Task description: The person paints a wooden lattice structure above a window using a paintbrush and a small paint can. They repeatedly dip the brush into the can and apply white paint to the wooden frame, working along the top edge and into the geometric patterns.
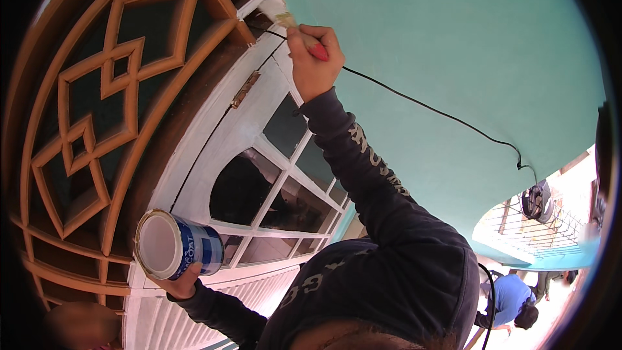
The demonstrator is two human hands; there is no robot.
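My right hand (315,70) is raised high and closed around a paintbrush (318,51) with a red handle end. Its pale bristles touch or nearly touch the white frame where it meets the green wall. Lower down on the left, my left hand (184,283) grips a blue-and-white paint can (206,245) from below. The can is tilted so its round mouth faces me, showing a whitish inside. Between my hands stands a white door (201,185) with glass panes and a rusty hinge (245,89).
A brown wooden lattice (124,131) fills the left side. A black cable (427,100) runs across the green wall (447,32) behind my right hand. At lower right, a person in blue (512,298) bends over near a wire rack (518,227). Another person (81,325) appears at lower left.
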